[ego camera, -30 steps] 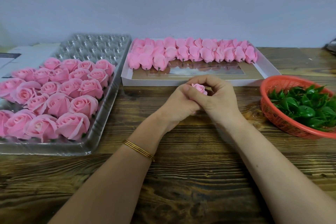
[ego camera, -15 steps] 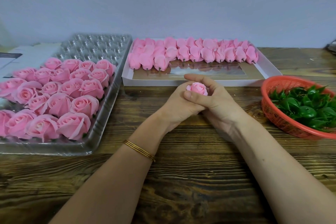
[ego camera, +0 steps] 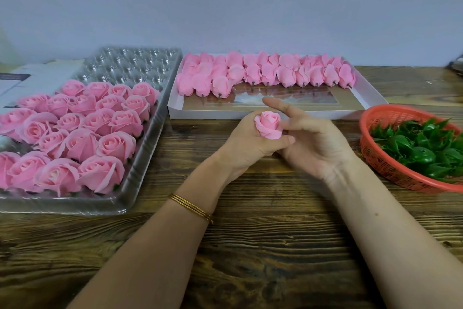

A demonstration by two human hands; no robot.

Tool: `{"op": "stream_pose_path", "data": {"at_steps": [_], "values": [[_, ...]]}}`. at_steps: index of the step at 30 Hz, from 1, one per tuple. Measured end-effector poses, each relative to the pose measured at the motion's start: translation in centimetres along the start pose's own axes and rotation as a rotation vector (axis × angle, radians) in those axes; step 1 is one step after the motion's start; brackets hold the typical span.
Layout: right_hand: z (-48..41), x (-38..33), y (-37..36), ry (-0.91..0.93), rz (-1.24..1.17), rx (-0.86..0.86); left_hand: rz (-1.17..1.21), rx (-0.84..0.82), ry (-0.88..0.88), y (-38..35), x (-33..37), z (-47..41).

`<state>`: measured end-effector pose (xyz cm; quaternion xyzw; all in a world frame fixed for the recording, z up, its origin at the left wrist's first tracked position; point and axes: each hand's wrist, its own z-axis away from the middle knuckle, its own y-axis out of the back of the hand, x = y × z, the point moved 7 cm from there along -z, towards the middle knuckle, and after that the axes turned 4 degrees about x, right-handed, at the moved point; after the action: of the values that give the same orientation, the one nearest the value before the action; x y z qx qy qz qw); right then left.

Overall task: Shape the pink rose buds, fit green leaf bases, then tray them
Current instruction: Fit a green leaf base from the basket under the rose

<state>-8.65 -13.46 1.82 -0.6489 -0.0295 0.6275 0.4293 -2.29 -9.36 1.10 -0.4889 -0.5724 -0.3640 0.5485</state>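
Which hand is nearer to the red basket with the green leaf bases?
Right. The right hand is open, left of the red basket and apart from it; the left hand, holding the rose bud, is farther left.

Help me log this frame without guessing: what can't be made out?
Head view only:
- Underside of the rose bud: hidden inside the left hand, so what sits beneath it cannot be told.
- Red basket: cut by the right edge.
- Clear tray: left part cut by the left edge, so its rose count is unknown.
- Dark object at far right: cut off, unidentifiable.
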Motion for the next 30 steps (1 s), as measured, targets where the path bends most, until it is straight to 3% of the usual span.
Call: {"op": "stream_pose_path", "data": {"at_steps": [6, 19, 27, 30], "values": [[0.3, -1.4, 0.3, 0.19, 0.154, 0.09, 0.007, -0.015, -0.03, -0.4, 0.3, 0.0], [0.1, 0.1, -0.2, 0.252, 0.338, 0.069, 0.018, 0.041, -0.005, 0.1, 0.4, 0.0], [0.4, 0.0, -0.1, 0.313, 0.69, 0.121, 0.036, 0.063, 0.02, 0.7, 0.1, -0.4], [0.1, -0.3, 0.4, 0.29, 0.701, 0.151, 0.046, 0.076, 0.029, 0.7, 0.0, -0.3]]}}
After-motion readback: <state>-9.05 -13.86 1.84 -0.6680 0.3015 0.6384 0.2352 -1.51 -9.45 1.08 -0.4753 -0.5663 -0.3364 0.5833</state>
